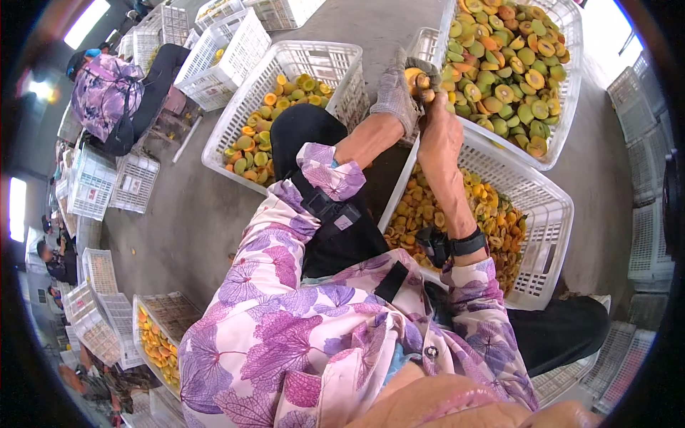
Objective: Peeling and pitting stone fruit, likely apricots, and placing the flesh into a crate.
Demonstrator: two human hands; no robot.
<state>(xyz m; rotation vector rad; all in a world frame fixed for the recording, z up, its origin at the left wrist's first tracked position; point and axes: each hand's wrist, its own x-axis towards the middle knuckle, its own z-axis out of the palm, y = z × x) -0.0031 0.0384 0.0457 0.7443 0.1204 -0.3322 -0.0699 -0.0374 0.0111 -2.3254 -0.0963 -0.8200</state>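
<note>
My left hand [397, 92], in a grey knit glove, holds a yellow-orange stone-fruit half [415, 76] above the gap between the crates. My bare right hand [442, 125] grips a small hand tool [426, 96] against that fruit; its working end is hard to make out. Past my right hand stands a white plastic crate [573, 80], heaped with green and orange fruit halves [503, 91], several with stones showing. Under my right forearm, another crate [556, 243] contains brownish-yellow stones or fruit scraps [412, 214]. Left of my knee, a third crate [350, 88] holds fruit halves [257, 152].
A person in a floral top [109, 93] sits at the upper left beside stacked white crates [92, 179]. Behind my left elbow is a crate of orange fruit [158, 342]. Crate stacks [650, 241] line the right side. A pale stick [187, 139] lies on the concrete floor [176, 224].
</note>
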